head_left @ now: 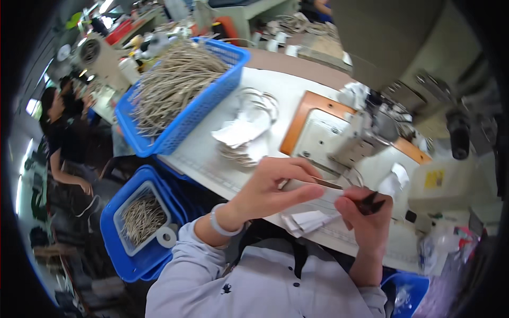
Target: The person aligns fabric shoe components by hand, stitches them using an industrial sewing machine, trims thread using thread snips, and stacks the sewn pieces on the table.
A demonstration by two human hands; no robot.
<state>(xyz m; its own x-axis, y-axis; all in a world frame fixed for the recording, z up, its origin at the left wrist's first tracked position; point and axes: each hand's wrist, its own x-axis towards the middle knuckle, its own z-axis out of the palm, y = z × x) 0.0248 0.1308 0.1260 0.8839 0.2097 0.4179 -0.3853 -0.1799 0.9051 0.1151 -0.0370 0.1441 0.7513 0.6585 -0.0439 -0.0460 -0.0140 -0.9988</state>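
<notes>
My left hand point(273, 188) is raised over the near edge of the table. Its thumb and fingers close around one end of a thin beige-brown strip point(330, 184). The strip runs across to my right hand point(366, 217), where its other end meets the fingertips. Tucked in that right hand is a pair of small dark thread snips point(371, 203), with the pointed tips sticking out to the right. Below the hands lie folded white labels or paper slips point(312, 221). A sewing machine point(355, 140) stands just beyond my hands.
A blue basket point(185, 124) heaped with beige cords point(177, 79) stands at the far left of the white table point(212, 177). Bundled loops with white paper point(244, 132) lie beside it. Lower left, a blue bin point(114, 233) holds more cords. Another person point(71, 143) is farther left.
</notes>
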